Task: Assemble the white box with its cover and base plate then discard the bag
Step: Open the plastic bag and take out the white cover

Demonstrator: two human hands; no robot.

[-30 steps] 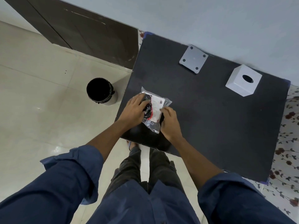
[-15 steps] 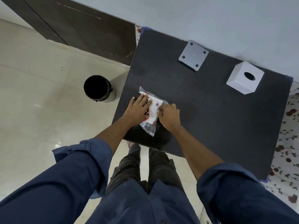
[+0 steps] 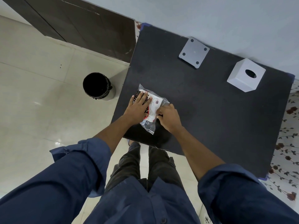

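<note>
At the near-left edge of a black worktop (image 3: 210, 110), a left hand (image 3: 137, 107) lies flat, fingers spread, on a clear plastic bag (image 3: 151, 110) (printed white contents inside) while the right hand (image 3: 169, 118) pinches its right edge, well apart from a white cube-shaped cover (image 3: 246, 75) and a grey square base plate (image 3: 194, 51).

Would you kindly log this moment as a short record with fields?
surface: black table
bag: clear, lying at the table's near-left edge
left hand: flat on the bag
right hand: gripping the bag's right edge
white box: far right, round hole on top
base plate: far edge, apart from the box
bin: on the floor, left of the table
</note>
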